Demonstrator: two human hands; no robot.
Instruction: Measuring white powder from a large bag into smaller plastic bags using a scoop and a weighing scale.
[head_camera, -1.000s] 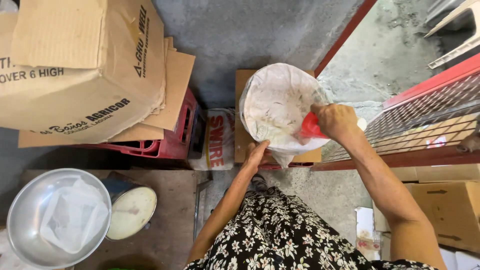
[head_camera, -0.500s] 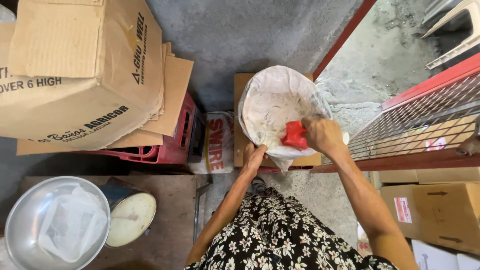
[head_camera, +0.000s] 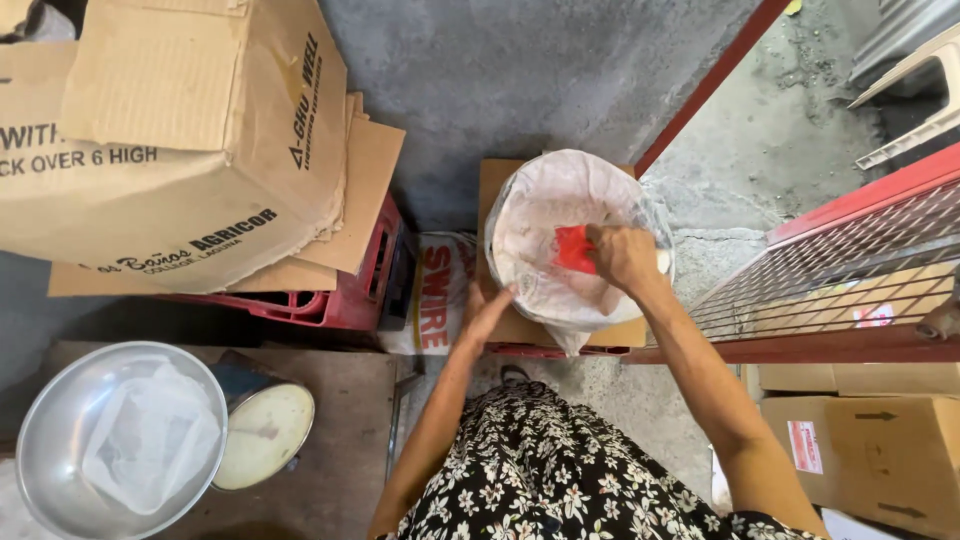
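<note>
Red scoop (head_camera: 573, 248), white-lined bucket (head_camera: 540, 215), black floral dress (head_camera: 560, 470), brown carton (head_camera: 170, 130)

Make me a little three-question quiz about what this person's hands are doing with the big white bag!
1. True or false: the right hand is inside the open white bag, holding a red scoop.
2. What does the left hand touch?
A. the metal bowl
B. the outside of the white bag
C. the big cardboard box
3. Fill in: the red crate lies under the big cardboard ____.

Key: 1 true; 2 B; 3 box.
</note>
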